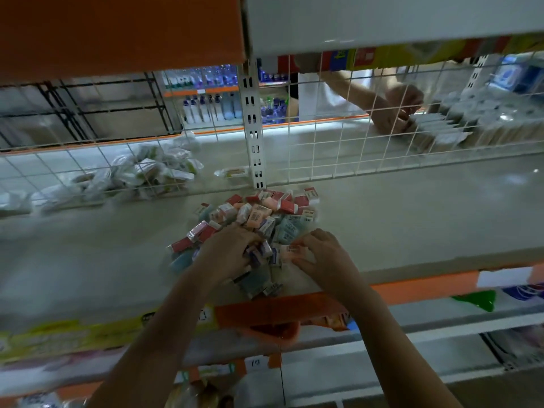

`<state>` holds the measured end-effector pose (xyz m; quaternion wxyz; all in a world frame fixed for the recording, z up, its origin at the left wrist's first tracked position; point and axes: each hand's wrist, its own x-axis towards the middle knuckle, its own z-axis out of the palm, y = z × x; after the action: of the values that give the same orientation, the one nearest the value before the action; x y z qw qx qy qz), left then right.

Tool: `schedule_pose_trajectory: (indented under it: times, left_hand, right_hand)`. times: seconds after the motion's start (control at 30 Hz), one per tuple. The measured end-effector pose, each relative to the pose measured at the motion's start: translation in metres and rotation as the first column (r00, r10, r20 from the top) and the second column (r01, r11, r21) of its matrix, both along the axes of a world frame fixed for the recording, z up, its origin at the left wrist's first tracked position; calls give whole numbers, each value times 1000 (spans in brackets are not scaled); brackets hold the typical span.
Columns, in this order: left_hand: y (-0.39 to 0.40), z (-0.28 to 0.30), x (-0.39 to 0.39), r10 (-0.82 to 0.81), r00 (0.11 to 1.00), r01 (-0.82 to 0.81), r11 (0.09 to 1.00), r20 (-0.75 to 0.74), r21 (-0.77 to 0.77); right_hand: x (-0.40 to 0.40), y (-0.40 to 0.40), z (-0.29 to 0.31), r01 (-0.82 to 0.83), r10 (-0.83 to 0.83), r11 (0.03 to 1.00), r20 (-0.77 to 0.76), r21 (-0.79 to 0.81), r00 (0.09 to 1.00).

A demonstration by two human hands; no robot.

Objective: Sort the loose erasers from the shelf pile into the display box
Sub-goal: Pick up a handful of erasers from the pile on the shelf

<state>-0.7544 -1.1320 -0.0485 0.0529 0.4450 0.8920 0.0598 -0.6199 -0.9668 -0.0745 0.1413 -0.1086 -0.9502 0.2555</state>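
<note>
A pile of loose wrapped erasers point(259, 214), red, peach, blue and white, lies on the pale shelf point(412, 219) in front of me. My left hand point(228, 254) sits in the near part of the pile, its curled fingers around several small erasers point(260, 251). Just to the right, my right hand point(322, 257) pinches a peach eraser point(291, 251) between thumb and fingers. An orange display box point(273, 315) hangs below the shelf's front edge, between my forearms; its inside is mostly hidden.
A white wire grid point(338, 148) with an upright post point(254, 134) backs the shelf. Behind it lie clear packets point(138, 172), and another person's hands point(400, 113) handle goods at the far right. An upper shelf point(382, 19) overhangs. Lower shelves hold packaged goods.
</note>
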Motion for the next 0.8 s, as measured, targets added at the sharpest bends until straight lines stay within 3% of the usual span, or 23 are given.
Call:
schedule_pose_trajectory:
  times: [0.2,0.37,0.57,0.63,0.8]
  left_hand:
    - [-10,-1,11,68,989,-43,982,-134,186]
    - [-27,8,24,158,986,-125,908,-52,400]
    - [-77,16,35,265,964,-225,850,-18,476]
    - [-99,20,40,300,954,-255,826,-9,503]
    - [-169,30,47,442,897,-374,773,-13,512]
  right_hand:
    - [0,4,11,-113,115,971,-6,-212,993]
    - [-8,4,17,-176,221,895,65,-409,973]
    - [-23,-29,29,-220,366,660,52,-718,929]
    - [-32,-48,33,-303,463,618,24,-726,886]
    - [-62,-116,43,-452,582,652,20,-609,813]
